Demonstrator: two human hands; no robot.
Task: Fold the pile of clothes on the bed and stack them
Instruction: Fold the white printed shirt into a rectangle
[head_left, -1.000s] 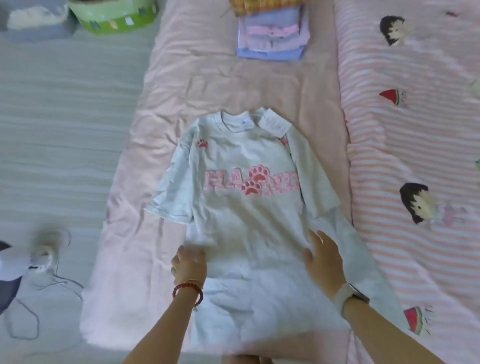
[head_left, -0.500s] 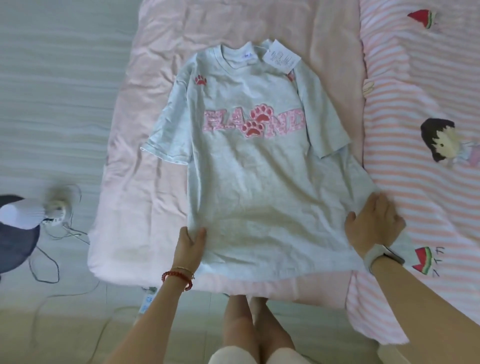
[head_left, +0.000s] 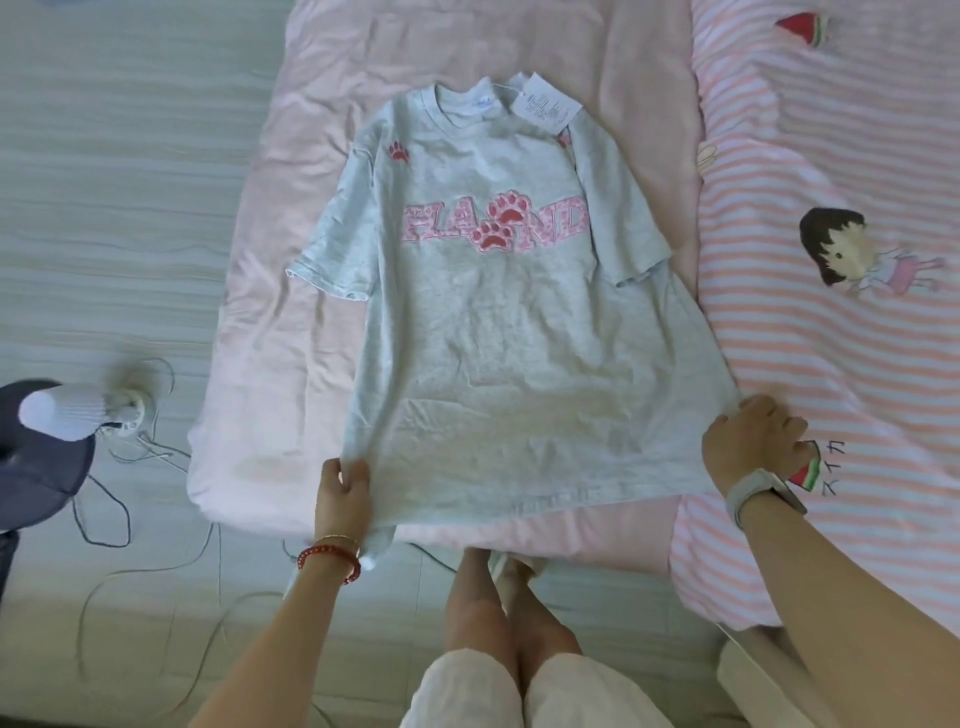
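A light grey T-shirt (head_left: 498, 332) with pink lettering and red paw prints lies face up on the pink bed sheet (head_left: 291, 291), collar far from me, a white paper tag (head_left: 545, 104) at its neck. My left hand (head_left: 343, 493) grips the shirt's lower left corner at the hem. My right hand (head_left: 753, 441) grips the lower right corner, fingers curled over the cloth edge. The hem lies stretched between both hands near the bed's front edge.
A pink-and-white striped quilt (head_left: 831, 322) with cartoon prints covers the bed's right side. On the floor to the left stand a small white fan (head_left: 62, 415) and loose cables (head_left: 130, 519). My legs (head_left: 498, 623) stand against the bed's front edge.
Both hands slid down and outward from the shirt's body to its lower corners and closed on them. The view tilted down, and the folded stack at the far end left the frame.
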